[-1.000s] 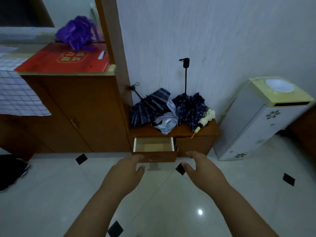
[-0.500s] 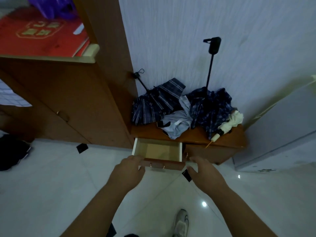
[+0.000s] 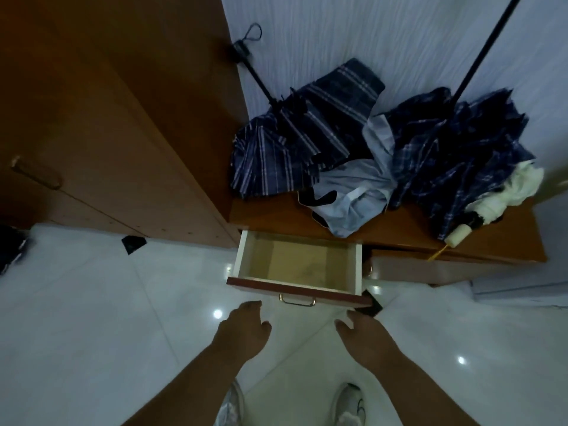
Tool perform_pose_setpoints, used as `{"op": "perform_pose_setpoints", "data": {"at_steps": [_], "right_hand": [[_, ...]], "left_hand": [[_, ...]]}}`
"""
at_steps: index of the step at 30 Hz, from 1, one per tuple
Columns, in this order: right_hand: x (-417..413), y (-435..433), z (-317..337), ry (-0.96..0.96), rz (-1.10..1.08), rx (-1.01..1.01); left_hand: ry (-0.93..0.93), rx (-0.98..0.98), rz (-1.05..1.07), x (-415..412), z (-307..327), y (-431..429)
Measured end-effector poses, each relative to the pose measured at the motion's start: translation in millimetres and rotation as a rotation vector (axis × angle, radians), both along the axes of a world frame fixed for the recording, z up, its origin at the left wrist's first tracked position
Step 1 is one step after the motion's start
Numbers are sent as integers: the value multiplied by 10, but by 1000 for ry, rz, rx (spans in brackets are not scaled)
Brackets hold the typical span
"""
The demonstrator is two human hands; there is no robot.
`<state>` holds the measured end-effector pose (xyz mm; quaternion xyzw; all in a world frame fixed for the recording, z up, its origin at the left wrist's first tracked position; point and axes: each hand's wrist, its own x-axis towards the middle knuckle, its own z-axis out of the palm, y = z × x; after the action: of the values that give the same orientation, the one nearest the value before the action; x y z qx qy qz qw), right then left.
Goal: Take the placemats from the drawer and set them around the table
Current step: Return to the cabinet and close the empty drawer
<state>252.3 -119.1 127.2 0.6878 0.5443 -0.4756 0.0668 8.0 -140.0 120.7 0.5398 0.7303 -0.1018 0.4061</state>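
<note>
Though open, drawer (image 3: 295,263) over glossy floor (image 3: 107,305)

This is a home: folded umbrellas (image 3: 307,142) lie on a low wooden cabinet (image 3: 479,244) beside a tall wooden cupboard (image 3: 107,133) on a shiny white tiled floor (image 3: 92,318).

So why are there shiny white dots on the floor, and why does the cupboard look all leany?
In the head view, the dots are glare, lights reflecting off the glossy floor; the wide-angle lens tilts and curves the straight edges of the cupboard; the whole picture is dim and bluish.
</note>
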Motion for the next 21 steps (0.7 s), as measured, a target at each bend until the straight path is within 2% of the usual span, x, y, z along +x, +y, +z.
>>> {"op": "perform_pose_setpoints", "data": {"at_steps": [5,13,16,18,21], "right_hand": [[-186,200,-532,51,-150,-95],[-379,489,-813,169,-472,76],[-444,525,-770,240,-418,105],[-450,671,-790,219,-345,95],[-444,906,-886,170,-295,45]], "left_hand": [[-128,-119,87,-80,-548,229],[-199,47,217,-157,-764,507],[-211,144,193,-142,-679,744],[-181,181,166,-154,-668,927],[-156,103,67,-160,-729,1068]]}}
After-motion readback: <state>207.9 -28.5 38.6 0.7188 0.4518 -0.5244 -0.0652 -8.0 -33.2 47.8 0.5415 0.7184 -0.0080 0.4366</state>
